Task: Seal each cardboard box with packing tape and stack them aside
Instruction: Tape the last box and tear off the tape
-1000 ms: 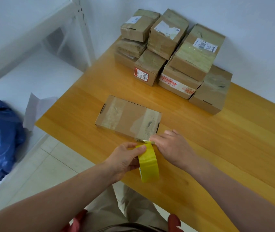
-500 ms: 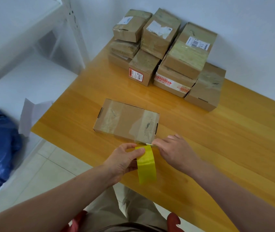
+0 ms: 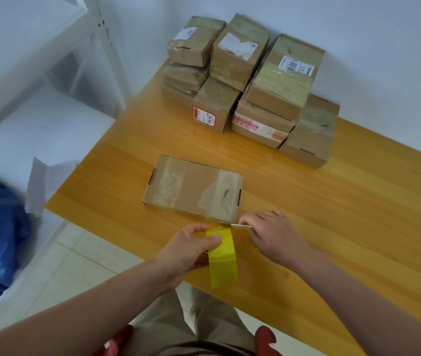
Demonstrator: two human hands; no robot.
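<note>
The left hand (image 3: pixel 186 250) grips the tape roll (image 3: pixel 223 263), the right hand (image 3: pixel 273 237) a blade (image 3: pixel 235 224) by the box (image 3: pixel 194 186). Cutting looks next.

Flat box (image 3: pixel 194 191) lies on table (image 3: pixel 332 214), two clear tape bands across its top. Just off its near edge, left hand (image 3: pixel 189 253) grips yellow tape roll (image 3: pixel 223 260); right hand (image 3: pixel 273 235) pinches thin blade (image 3: pixel 235 224) at the roll's top. Stacked boxes (image 3: pixel 253 86) stand beyond.
</note>
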